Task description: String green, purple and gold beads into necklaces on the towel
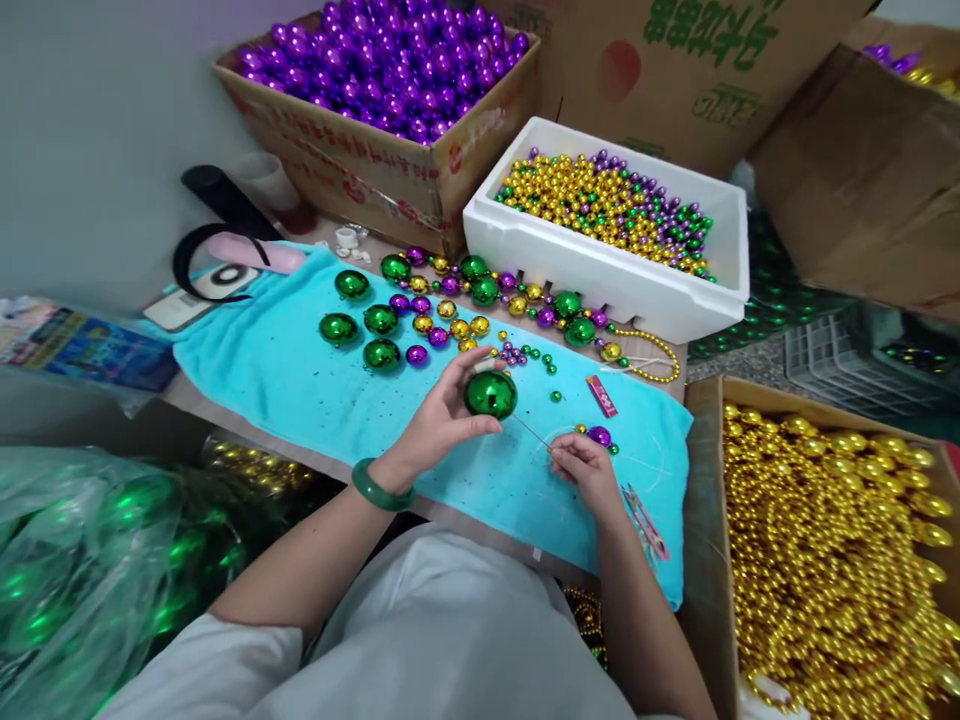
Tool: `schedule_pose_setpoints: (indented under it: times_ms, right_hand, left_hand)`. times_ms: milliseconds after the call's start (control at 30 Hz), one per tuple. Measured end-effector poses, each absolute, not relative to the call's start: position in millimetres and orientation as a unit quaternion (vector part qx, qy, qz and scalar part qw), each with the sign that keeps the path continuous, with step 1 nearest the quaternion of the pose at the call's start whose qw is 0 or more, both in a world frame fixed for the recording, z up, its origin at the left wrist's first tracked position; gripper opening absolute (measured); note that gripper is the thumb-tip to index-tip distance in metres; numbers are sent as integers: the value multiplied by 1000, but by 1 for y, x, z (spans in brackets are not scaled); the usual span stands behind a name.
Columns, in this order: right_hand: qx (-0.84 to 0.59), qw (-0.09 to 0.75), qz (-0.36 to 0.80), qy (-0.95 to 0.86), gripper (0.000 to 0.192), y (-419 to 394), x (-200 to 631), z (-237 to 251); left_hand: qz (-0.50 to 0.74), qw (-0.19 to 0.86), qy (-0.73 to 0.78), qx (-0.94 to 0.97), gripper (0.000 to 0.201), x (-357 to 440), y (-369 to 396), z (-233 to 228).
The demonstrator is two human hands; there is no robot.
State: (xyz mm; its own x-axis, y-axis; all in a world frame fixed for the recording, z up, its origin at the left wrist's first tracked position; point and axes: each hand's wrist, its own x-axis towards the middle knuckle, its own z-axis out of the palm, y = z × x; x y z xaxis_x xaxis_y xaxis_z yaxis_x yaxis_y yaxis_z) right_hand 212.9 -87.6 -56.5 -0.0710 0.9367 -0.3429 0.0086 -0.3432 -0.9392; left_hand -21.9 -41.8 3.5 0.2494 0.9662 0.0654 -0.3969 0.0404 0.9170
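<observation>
Over the near half of the towel [300, 390], left hand [439, 415] cups a green ball [490, 394], fingers curled round it; right hand [585, 470] pinches a thin needle [531, 432] angled up toward the ball's underside. Best done, I judge, with the ball held steady, its hole turned toward the needle tip. Left wrist cocked up, jade bangle [382, 488] on it; right forearm lies low along the towel's near edge, knuckles up.

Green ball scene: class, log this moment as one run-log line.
left hand: holds green ball | right hand: pinches thin needle aimed at ball | surface: turquoise towel | nearby: white foam box of mixed beads
</observation>
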Motion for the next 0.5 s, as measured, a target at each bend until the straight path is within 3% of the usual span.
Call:
schedule_pose_setpoints:
  times_ms: [233, 500]
  right_hand:
    - [-563, 384, 603, -414, 30, -89, 216, -59]
    - [-575, 383, 586, -424, 27, -87, 214, -58]
  left_hand:
    - [515, 663, 319, 439, 58, -15, -43, 4]
    - [512, 665, 327, 433, 58, -13, -45, 5]
